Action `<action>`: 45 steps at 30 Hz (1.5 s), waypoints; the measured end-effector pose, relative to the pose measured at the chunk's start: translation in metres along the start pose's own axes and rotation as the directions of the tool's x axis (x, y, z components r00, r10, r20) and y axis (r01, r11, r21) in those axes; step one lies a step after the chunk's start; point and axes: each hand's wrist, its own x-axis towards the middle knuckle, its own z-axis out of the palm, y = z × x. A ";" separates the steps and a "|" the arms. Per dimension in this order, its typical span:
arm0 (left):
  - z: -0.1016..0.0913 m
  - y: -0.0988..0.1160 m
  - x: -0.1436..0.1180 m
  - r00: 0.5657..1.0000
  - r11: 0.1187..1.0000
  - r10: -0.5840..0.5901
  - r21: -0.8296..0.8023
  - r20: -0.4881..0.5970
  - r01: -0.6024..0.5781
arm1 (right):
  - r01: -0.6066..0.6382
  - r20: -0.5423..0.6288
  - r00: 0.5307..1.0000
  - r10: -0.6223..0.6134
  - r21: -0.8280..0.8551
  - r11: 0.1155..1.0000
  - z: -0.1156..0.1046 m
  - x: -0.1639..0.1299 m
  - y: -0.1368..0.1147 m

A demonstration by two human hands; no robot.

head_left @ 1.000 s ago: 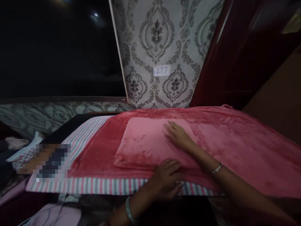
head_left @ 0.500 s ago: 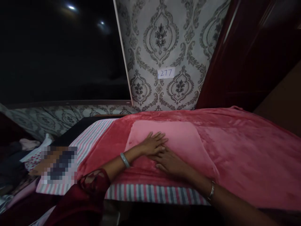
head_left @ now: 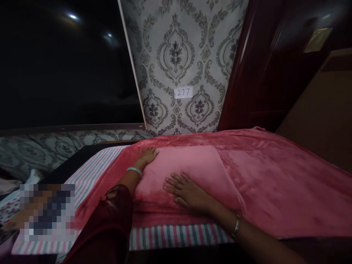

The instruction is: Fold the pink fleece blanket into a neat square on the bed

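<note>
Head view: my left hand (head_left: 147, 154) lies at the far left corner of the soft pink plush pillow (head_left: 189, 172), fingers held together and curled lightly over its edge, a pale bangle at the wrist and a dark red patterned sleeve further down the arm. My right hand (head_left: 189, 192) rests flat, palm down, on the near part of the same pillow, fingers (head_left: 173, 182) spread and pointing left, a thin metal bracelet at the wrist. The pillow lies lengthwise on the red fleece blanket (head_left: 275, 176), near the blanket's left end and close to the near edge of the bed. Under the blanket shows a sheet striped in pink, white and grey (head_left: 176, 236), visible along the near edge and at the left. Behind the bed stands a grey damask-patterned wall panel (head_left: 176, 55) bearing a small white label with the number 277 (head_left: 183, 92); to its right, a dark red wooden door (head_left: 275, 73)
</note>
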 end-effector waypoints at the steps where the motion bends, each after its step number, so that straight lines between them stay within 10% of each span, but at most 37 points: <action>1: -0.004 0.001 -0.001 1.000 1.000 -0.024 0.011 -0.013 0.024 | -0.001 -0.002 1.000 0.000 -0.007 1.000 0.001 0.000 0.001; 5: -0.011 0.020 -0.029 0.999 0.999 0.006 0.043 -0.044 -0.004 | -0.005 0.005 1.000 0.005 -0.040 0.999 0.005 -0.002 0.004; 10: 0.007 0.047 -0.107 0.915 0.914 0.402 0.050 -0.002 -0.402 | 0.003 -0.013 1.000 -0.004 -0.098 0.995 0.012 -0.002 0.007; 15: 0.034 0.032 -0.162 0.954 0.954 0.299 0.040 -0.021 -0.298 | 0.006 -0.016 1.000 -0.008 -0.121 0.993 0.016 -0.003 0.010; 23: 0.039 0.010 -0.176 0.990 0.995 0.095 0.045 -0.103 -0.091 | -0.008 -0.041 0.999 0.005 -0.067 0.998 0.018 -0.003 0.010; 31: 0.037 0.098 -0.212 0.823 0.884 0.465 0.116 -0.326 -0.453 | -0.018 -0.288 0.953 0.095 0.260 0.966 -0.010 0.012 0.039; 38: 0.105 0.137 -0.216 0.741 0.826 0.563 0.206 -0.366 -0.525 | -0.034 0.085 0.996 0.040 -0.070 0.997 -0.029 0.023 0.063; 45: 0.115 0.129 -0.218 0.707 0.825 0.563 0.240 -0.428 -0.512 | -0.243 0.100 0.959 0.265 -0.192 0.951 -0.051 0.055 0.134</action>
